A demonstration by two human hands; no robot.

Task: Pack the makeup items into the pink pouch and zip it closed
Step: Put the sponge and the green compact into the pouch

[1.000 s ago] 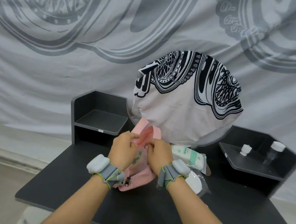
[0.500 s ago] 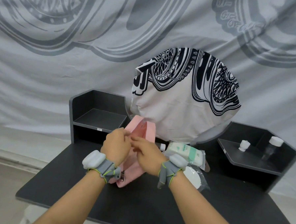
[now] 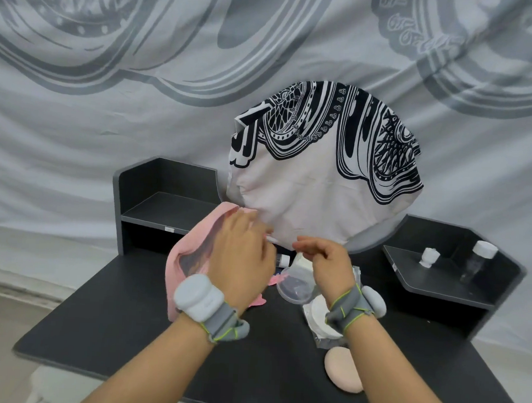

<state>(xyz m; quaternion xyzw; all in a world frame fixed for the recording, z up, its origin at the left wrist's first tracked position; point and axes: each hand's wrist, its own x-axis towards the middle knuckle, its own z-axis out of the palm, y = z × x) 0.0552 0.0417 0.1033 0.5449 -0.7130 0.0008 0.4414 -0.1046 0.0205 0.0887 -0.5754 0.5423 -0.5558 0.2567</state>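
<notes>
The pink pouch stands on the black desk with its mouth pulled open, dark inside. My left hand grips its right rim, fingers stretched forward over the opening. To the right, my right hand is curled shut on a clear round case, held just above the desk and apart from the pouch. A white pack shows behind that case. A bag of white round pads lies under my right wrist. A pink powder puff rests near the front. A small white-capped tube lies between my hands.
A round object draped in black-and-white patterned cloth stands behind the pouch. The left shelf is bare. The right shelf holds a small white bottle and a clear white-capped bottle. The desk's front edge is close.
My right hand has let go of the pouch and moved right, now closed on the clear round case. My left hand still holds the pouch, which gapes wider.
</notes>
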